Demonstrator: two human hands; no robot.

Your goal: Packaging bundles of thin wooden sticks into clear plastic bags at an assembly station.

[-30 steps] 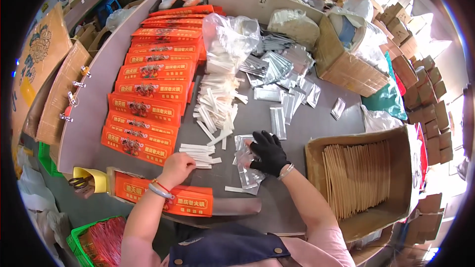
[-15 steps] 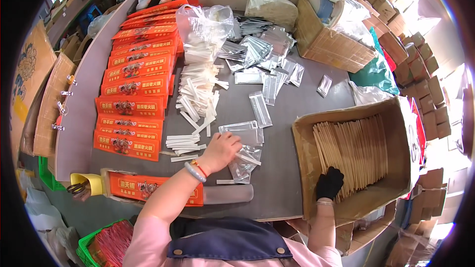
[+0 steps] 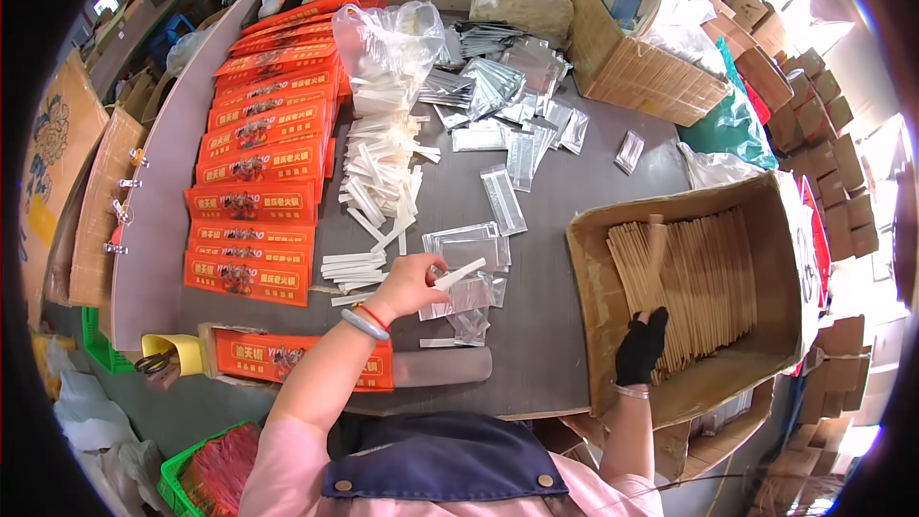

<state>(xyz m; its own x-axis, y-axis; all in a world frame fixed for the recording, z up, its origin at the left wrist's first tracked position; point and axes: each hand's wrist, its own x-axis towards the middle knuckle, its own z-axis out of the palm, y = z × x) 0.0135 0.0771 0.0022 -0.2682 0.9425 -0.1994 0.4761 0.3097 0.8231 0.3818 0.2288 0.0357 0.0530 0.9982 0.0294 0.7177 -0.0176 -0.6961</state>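
Observation:
My left hand (image 3: 414,285) pinches a narrow white paper strip (image 3: 461,274) between thumb and fingers. A clear plastic packet (image 3: 459,300) lies right under it; whether the fingers also grip that packet I cannot tell. In a black glove with bare fingertips, my right hand (image 3: 639,349) is closed on a pair of wooden chopsticks (image 3: 657,263), raised above the others. Beneath it, many wooden chopsticks (image 3: 718,287) lie side by side in a cardboard box (image 3: 592,306). Loose white strips (image 3: 354,268) and a pile of them (image 3: 378,177) lie beyond my left hand.
Orange-red printed sleeves (image 3: 254,201) overlap in a column at the left; more sit in a tray (image 3: 306,359) by the near edge. Silvery clear packets (image 3: 498,86) are heaped at the back. A yellow holder (image 3: 168,354) contains scissors. Another carton (image 3: 641,77) stands at the back right.
My left hand has lifted a white strip off the packets and moved slightly left. My right hand has closed on chopsticks and raised them from the layer in the box.

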